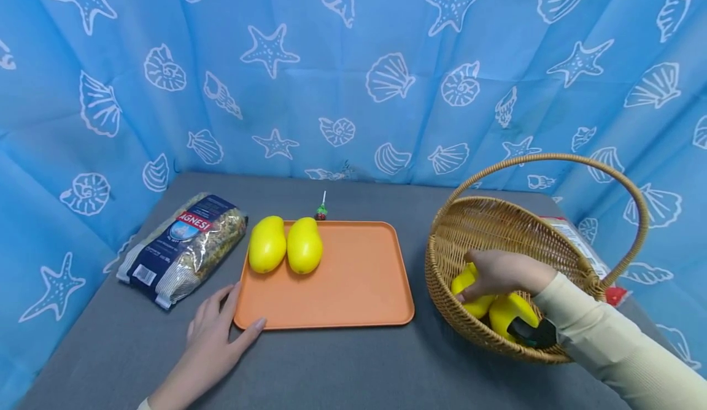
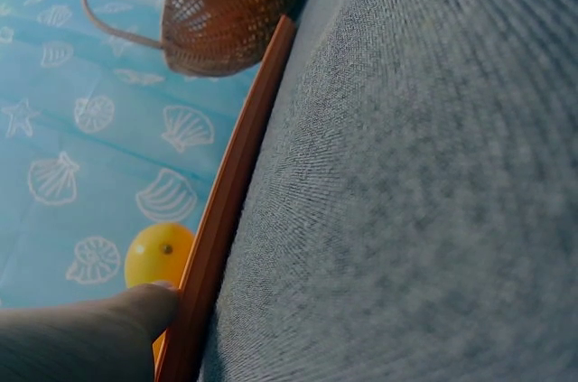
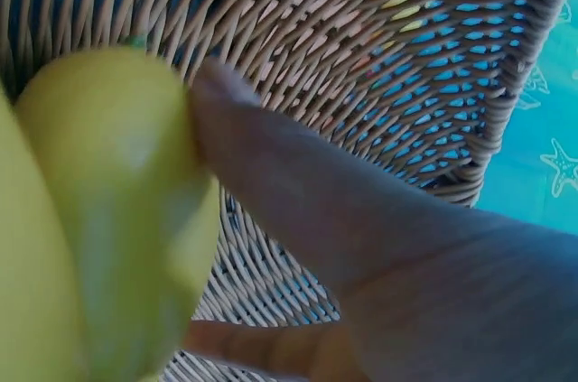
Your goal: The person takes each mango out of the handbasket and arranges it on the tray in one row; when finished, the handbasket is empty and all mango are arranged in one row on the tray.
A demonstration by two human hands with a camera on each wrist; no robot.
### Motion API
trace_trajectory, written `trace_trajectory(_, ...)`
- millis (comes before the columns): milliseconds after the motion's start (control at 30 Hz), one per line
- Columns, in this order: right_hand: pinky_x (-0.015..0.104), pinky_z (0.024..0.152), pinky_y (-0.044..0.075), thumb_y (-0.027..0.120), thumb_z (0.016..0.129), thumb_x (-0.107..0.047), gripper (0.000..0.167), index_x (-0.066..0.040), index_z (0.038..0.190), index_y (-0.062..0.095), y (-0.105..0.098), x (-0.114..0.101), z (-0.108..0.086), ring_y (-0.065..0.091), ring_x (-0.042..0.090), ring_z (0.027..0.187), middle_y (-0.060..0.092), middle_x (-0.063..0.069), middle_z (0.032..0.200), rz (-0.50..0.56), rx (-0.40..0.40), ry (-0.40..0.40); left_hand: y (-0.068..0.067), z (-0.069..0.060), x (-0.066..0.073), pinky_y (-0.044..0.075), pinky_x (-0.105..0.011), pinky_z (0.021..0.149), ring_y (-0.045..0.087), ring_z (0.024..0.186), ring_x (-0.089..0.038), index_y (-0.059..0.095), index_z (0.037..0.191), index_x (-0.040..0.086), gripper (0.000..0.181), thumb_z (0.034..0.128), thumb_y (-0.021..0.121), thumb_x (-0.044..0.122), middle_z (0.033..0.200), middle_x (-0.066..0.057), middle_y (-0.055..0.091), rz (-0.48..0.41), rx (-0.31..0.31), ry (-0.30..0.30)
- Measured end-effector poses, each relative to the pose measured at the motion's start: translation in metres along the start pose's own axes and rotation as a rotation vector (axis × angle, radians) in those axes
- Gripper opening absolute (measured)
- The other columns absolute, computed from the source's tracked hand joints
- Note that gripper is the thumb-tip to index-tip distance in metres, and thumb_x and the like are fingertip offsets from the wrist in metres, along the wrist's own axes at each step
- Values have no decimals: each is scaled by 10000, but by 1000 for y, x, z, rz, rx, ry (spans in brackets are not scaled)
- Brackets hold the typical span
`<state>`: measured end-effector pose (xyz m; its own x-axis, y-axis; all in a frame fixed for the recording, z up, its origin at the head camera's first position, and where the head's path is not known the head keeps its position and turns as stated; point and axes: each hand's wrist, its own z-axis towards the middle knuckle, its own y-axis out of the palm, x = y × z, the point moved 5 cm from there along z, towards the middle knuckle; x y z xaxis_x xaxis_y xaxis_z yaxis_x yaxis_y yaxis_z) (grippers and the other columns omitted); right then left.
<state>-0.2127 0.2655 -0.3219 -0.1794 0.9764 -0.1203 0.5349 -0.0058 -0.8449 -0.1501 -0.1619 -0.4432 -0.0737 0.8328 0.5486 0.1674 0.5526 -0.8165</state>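
On the left of an orange tray [image 1: 359,281] lie two yellow mangoes [image 1: 267,244], side by side. My left hand [image 1: 210,345] rests at the tray's near left corner, its thumb touching the rim and its fingers spread along the left side. To the right stands a wicker basket [image 1: 499,213] with a tall hoop handle. Inside it, my right hand [image 1: 497,272] grips a yellow mango [image 3: 117,156], the thumb on one side and fingers on the other. Another yellow mango [image 1: 508,312] lies beside it in the basket, partly covered by a dark wrist strap.
A bag of Agnesi pasta [image 1: 185,244] lies left of the tray. Behind the tray is a small lollipop [image 1: 321,212] with a green wrapper. A partly hidden package [image 1: 577,244] sits behind the basket. A blue shell-patterned curtain [image 1: 342,78] surrounds the grey table [image 1: 331,367].
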Motion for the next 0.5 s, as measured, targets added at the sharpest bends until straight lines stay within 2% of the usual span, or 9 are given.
trace_trajectory(100,442,788,492,790,719,-480,979,123,1362,364,1,0,1,563,284,939,557,294,1179,6,35,-3,0,0,0,187,-692,1004,174,1329,-475,187,1530,61,1010,838,476,737,1504,-251,196,-3,-5,-3)
trace_trajectory(233,475,833,485,809,719,-423,997,141,1378,317,1,0,3,545,381,1041,484,357,1229,35,85,-19,0,0,0,186,-689,1004,170,1329,-473,185,1530,60,1011,838,477,737,1505,-251,192,-7,-3,-4)
trace_trajectory(367,504,874,471,819,728,-367,1008,152,1398,275,0,1,4,517,434,1114,402,412,1310,59,101,-33,1,1,-1,191,-682,1008,181,1322,-469,189,1530,60,1011,837,481,736,1501,-254,198,2,0,-7)
trace_trajectory(500,458,818,485,831,715,-339,1019,167,1393,264,1,3,4,550,363,1008,488,350,1215,80,104,-23,1,1,-1,182,-682,1011,177,1319,-471,188,1530,59,1018,832,484,739,1500,-258,195,1,-1,-12)
